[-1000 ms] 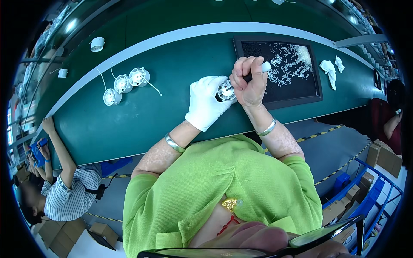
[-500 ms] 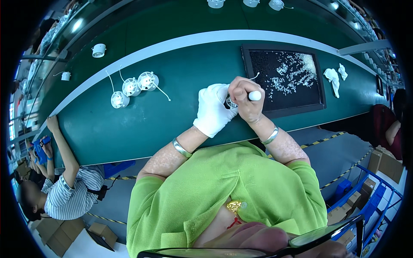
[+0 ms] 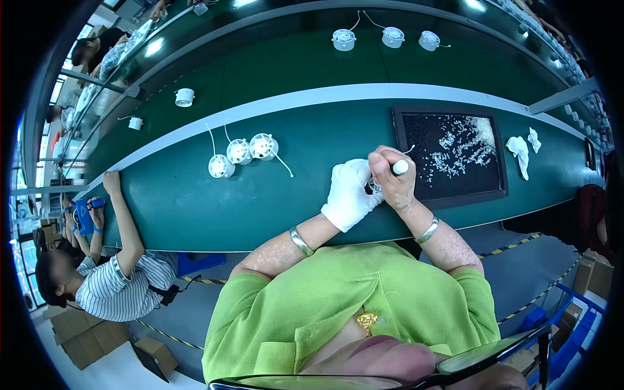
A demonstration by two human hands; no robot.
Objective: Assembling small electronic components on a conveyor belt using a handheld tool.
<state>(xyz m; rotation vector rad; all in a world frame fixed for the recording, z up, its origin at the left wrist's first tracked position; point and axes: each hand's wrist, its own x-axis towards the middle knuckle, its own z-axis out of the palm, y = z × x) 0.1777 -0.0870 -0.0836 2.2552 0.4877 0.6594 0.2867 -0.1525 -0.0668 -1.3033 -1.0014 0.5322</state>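
My left hand, in a white glove, is closed around a small white round fan, held just above the near part of the green table. Most of the fan is covered by my fingers; a short white wire shows past my right hand. My bare right hand is wrapped round a tool with a white rounded handle, its end pointing up. The tool's tip is hidden at the fan. To the right lies a black-framed tray with many small white pieces scattered on its dark bottom.
Three white fans with wires sit left of my hands on the green table. Crumpled white cloths lie right of the tray. Beyond a pale rail, more fans stand on a green surface. A person in stripes is at the left.
The whole view has shifted, so table and hands appear lower and further right. My hands keep the same hold on the fan and the tool.
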